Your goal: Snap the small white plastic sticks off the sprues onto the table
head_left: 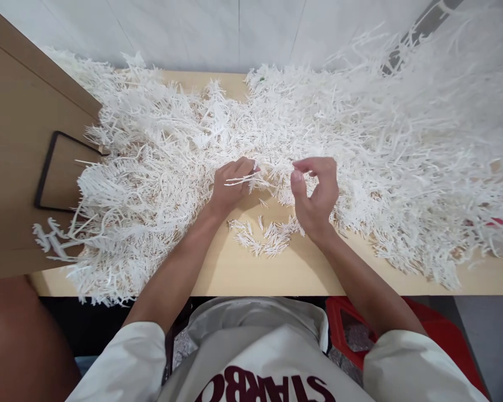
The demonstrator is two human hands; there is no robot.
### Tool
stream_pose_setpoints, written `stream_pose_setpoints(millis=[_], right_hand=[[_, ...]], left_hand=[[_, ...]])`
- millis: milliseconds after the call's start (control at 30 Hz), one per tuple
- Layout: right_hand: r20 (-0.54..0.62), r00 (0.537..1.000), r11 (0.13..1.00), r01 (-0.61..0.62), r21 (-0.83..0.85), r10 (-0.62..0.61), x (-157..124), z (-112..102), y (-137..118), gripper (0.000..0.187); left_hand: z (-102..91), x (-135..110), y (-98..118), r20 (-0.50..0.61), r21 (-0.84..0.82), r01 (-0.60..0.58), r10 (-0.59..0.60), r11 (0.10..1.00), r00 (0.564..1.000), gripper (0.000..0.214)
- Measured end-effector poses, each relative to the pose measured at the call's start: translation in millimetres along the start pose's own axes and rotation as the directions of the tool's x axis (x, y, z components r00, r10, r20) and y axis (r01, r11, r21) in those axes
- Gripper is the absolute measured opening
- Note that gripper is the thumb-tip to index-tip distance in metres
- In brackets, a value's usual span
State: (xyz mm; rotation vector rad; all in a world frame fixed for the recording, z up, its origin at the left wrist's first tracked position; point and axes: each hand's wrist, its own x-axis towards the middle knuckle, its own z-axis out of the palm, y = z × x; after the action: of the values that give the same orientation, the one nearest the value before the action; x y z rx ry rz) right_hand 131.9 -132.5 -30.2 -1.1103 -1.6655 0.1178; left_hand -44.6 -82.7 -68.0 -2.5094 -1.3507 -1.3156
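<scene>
My left hand [231, 187] is closed around a thin white branched plastic piece [245, 179], whose strands stick out on both sides of the fingers. To its right, my right hand [318, 195] is curled with thumb and index fingertip close together in a pinch. Whatever lies between those fingertips is too small to make out. Both hands are at the front edge of a large heap of white branched plastic pieces [352, 134]. Below and between them, a small scatter of short white plastic sticks [272, 237] lies on the table [251, 276].
At the left stands a brown box-like panel [20, 134] with a black wire handle [46, 167]. A tiled wall [213, 33] runs behind the table. Another person's bare limb [20, 335] shows at lower left, and a red plastic stool [440, 335] at lower right.
</scene>
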Motion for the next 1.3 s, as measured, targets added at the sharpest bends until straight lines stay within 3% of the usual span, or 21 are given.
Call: stream_pose_setpoints(millis=[67, 167, 267, 367, 400, 433, 467, 500, 567, 600, 633, 700, 767, 867, 1033, 1133, 1200, 1300], right_hand=[[0.172, 0.976, 0.991, -0.134, -0.010, 0.134, 8, 0, 14, 0.021], [0.413, 0.909, 0.998, -0.057, 0.010, 0.048, 10, 3, 17, 0.026], [0.456, 0.852, 0.965, 0.254, 0.068, -0.257, -2, 7, -3, 0.030], [0.435, 0.660, 0.778, 0.600, 0.187, -0.613, -18, 6, -26, 0.024], [0.412, 0.612, 0.722, 0.665, 0.193, -0.675, -22, 5, -30, 0.020], [0.372, 0.608, 0.697, 0.695, 0.178, -0.702, -24, 4, -31, 0.015], [0.325, 0.655, 0.719, 0.680, 0.141, -0.683, -25, 3, -29, 0.008], [0.265, 0.742, 0.782, 0.617, 0.088, -0.616, -24, 2, -24, 0.006], [0.127, 0.936, 0.942, 0.335, -0.036, -0.328, -17, 3, -9, 0.019], [0.066, 0.985, 0.982, 0.168, -0.086, -0.162, -13, 3, -1, 0.024], [0.042, 0.998, 0.991, 0.041, -0.124, -0.036, -9, 4, 7, 0.027], [0.085, 0.996, 0.984, -0.024, -0.176, 0.040, -2, 6, 20, 0.030], [0.185, 0.982, 0.979, 0.074, -0.191, -0.038, 0, 7, 25, 0.031], [0.273, 0.953, 0.976, 0.171, -0.136, -0.129, -3, 8, 23, 0.035], [0.275, 0.958, 0.992, 0.101, -0.070, -0.078, -7, 12, 18, 0.036], [0.241, 0.967, 0.992, 0.102, -0.070, -0.082, -5, 13, 25, 0.018], [0.237, 0.966, 0.986, 0.129, -0.102, -0.102, -4, 12, 29, 0.017], [0.339, 0.937, 0.984, 0.127, -0.125, -0.078, -2, 10, 31, 0.018]], left_hand=[[-1.0, 0, 3, 0.001, 0.039, -0.077, 0.077, 0.996, 0.997, 0.031], [-0.5, 0, 2, 0.014, 0.065, -0.145, 0.144, 0.987, 0.989, 0.028], [1.5, 1, -5, 0.005, -0.034, 0.019, -0.019, 0.999, 1.000, 0.032], [2.8, 1, -12, -0.099, -0.130, 0.235, -0.248, 0.963, 0.964, 0.037], [2.9, 1, -13, -0.123, -0.159, 0.267, -0.288, 0.950, 0.950, 0.037], [2.9, 0, -13, -0.118, -0.183, 0.277, -0.301, 0.943, 0.946, 0.036], [2.9, -1, -13, -0.096, -0.213, 0.283, -0.308, 0.935, 0.947, 0.036], [2.9, -1, -11, -0.060, -0.246, 0.278, -0.301, 0.928, 0.952, 0.036], [3.0, -2, -6, -0.013, -0.318, 0.277, -0.297, 0.907, 0.955, 0.037], [3.0, -2, -3, -0.008, -0.370, 0.290, -0.315, 0.883, 0.949, 0.038], [2.8, -2, 0, 0.006, -0.435, 0.310, -0.341, 0.846, 0.940, 0.037], [1.7, 1, 7, 0.075, -0.562, 0.366, -0.396, 0.742, 0.915, 0.037], [-0.3, 4, 14, 0.163, -0.628, 0.407, -0.399, 0.664, 0.902, 0.035], [-3.0, 7, 21, 0.207, -0.639, 0.396, -0.349, 0.659, 0.914, 0.031], [-1.2, 6, 30, 0.283, -0.671, 0.434, -0.334, 0.601, 0.899, 0.031], [1.3, 6, 32, 0.292, -0.667, 0.462, -0.365, 0.585, 0.884, 0.029], [1.7, 5, 31, 0.294, -0.666, 0.473, -0.379, 0.577, 0.877, 0.027], [1.4, 5, 28, 0.280, -0.657, 0.451, -0.360, 0.604, 0.890, 0.027]])
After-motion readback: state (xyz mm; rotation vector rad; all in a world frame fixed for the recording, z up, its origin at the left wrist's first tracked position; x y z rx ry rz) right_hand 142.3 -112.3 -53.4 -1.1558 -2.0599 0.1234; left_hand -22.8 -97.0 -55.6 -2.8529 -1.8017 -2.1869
